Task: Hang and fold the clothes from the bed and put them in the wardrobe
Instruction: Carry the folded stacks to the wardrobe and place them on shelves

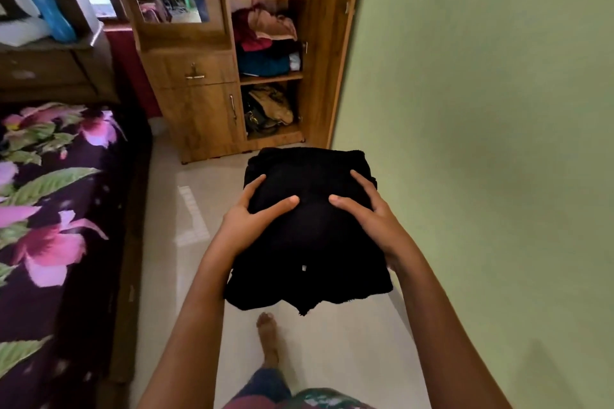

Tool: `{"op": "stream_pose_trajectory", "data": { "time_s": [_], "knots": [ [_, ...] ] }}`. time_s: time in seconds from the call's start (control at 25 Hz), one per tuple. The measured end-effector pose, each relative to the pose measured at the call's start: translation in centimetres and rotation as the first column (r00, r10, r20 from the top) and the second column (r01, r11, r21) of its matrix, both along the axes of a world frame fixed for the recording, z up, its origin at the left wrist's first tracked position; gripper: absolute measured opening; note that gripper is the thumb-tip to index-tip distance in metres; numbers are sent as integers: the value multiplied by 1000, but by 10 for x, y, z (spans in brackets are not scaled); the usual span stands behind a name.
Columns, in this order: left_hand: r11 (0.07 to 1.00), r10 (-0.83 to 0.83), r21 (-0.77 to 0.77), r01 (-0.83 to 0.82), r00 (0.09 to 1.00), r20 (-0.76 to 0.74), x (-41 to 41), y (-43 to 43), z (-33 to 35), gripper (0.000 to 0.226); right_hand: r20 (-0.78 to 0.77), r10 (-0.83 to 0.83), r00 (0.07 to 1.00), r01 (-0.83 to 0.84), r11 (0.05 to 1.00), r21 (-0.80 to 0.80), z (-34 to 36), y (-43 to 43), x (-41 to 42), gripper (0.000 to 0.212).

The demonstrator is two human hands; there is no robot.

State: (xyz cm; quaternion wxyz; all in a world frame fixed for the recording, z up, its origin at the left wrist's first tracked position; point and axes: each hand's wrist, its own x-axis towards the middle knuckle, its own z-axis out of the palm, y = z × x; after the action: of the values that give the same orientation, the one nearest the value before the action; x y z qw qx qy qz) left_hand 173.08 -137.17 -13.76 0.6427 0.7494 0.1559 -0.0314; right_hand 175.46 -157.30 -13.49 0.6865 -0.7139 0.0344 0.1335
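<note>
Folded black cloth garment [309, 236] — we judge it light, limp, apt to unfold — carried by its sides, left hand [247, 226] and right hand [372, 219] each with grip clasped round it.

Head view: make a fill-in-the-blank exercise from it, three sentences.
The left hand and the right hand hold a folded garment whose colour is ____.
The wardrobe door stands ____.
The floral-covered bed lies on the person's ____ side.
Missing words: black, open, left.
</note>
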Motion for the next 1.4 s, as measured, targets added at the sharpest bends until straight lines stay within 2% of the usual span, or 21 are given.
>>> {"op": "stream_pose_trajectory", "data": {
  "time_s": [0.24, 0.36, 0.48, 0.72, 0.84, 1.12, 1.4],
  "knots": [
    [998, -60, 12, 59, 998, 26, 192, 59, 18, 83, 5, -27, 1000, 27, 999, 18, 12, 56, 181, 69],
    [996, -77, 50, 73, 995, 71, 277, 86, 34, 81, 54, -56, 997, 53, 997, 52, 23, 82, 263, 69],
    [994, -92, 63, 90, 995, 34, 347, 107, 30, 82, 35, -39, 999, 37, 998, 57, 21, 102, 335, 71],
    [992, -78, 102, 74, 996, 37, 503, 142, 16, 99, 34, -22, 999, 19, 996, 87, 11, 135, 497, 66],
    [994, -43, 100, 38, 998, 54, 591, 158, 24, 106, 56, 7, 998, -12, 996, 93, 23, 151, 592, 64],
    [981, 102, 146, -128, 980, 172, 780, 187, 72, 87, 138, 99, 985, -109, 992, 66, 72, 188, 804, 64],
    [968, 152, 155, -199, 950, 273, 948, 235, 103, 90, 211, 151, 966, -166, 985, 56, 102, 239, 981, 62]
  ]
}}
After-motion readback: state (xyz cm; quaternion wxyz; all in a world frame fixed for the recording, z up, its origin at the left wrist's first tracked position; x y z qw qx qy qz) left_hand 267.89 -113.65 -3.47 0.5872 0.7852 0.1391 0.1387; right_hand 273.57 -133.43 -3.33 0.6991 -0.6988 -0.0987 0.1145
